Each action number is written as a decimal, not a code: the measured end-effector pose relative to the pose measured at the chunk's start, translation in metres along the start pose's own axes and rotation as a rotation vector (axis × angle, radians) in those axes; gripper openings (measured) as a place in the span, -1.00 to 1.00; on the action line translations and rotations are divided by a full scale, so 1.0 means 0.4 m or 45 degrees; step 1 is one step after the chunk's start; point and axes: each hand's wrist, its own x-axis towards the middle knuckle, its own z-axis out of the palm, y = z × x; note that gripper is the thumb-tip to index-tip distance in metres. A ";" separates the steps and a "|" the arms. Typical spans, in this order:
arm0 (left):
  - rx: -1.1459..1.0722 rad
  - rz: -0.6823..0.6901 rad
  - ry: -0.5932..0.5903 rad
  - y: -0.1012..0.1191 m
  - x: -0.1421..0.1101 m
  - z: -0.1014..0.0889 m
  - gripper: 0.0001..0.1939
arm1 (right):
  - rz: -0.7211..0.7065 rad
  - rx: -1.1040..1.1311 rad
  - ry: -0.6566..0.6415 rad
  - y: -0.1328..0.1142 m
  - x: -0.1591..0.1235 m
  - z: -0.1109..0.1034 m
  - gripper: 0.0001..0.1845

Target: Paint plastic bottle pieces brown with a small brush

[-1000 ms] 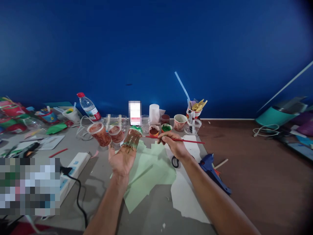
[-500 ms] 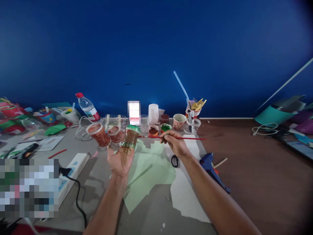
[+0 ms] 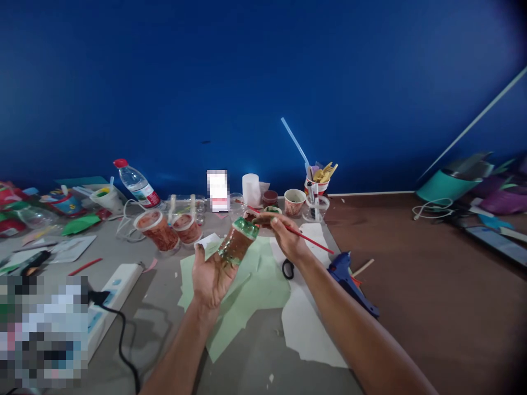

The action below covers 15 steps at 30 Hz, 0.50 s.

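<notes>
My left hand [image 3: 214, 282] holds a small clear plastic container [image 3: 236, 248] painted brown, with green at its top and lower edge. The container leans to the right, and paint marks the fingers. In my right hand [image 3: 284, 236] is a thin red paintbrush [image 3: 315, 243], its handle sloping down to the right. The brush tip end lies up near the small paint pots, just past the container. A pot of green paint [image 3: 272, 210] is partly hidden behind my right hand. Light green paper [image 3: 251, 296] lies under both hands.
Two brown-painted cups [image 3: 158, 233] stand to the left, near a water bottle [image 3: 138, 186]. At the back are a paper cup [image 3: 295, 202] and a cup of plastic forks [image 3: 323, 178]. A blue glue gun [image 3: 349, 282] lies right; a power strip [image 3: 117, 291] is left.
My left hand has moved right and tipped the container rightward. My right hand has turned the paintbrush from nearly level to a slope. The whole view has shifted slightly.
</notes>
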 end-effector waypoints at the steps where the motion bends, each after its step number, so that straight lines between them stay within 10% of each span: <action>1: 0.010 -0.050 -0.039 -0.003 0.000 -0.004 -0.24 | -0.028 0.007 -0.035 -0.003 -0.002 -0.001 -0.59; 15: 0.058 -0.234 -0.186 -0.014 0.001 -0.020 -0.13 | -0.030 0.068 -0.299 -0.021 -0.014 -0.008 -0.58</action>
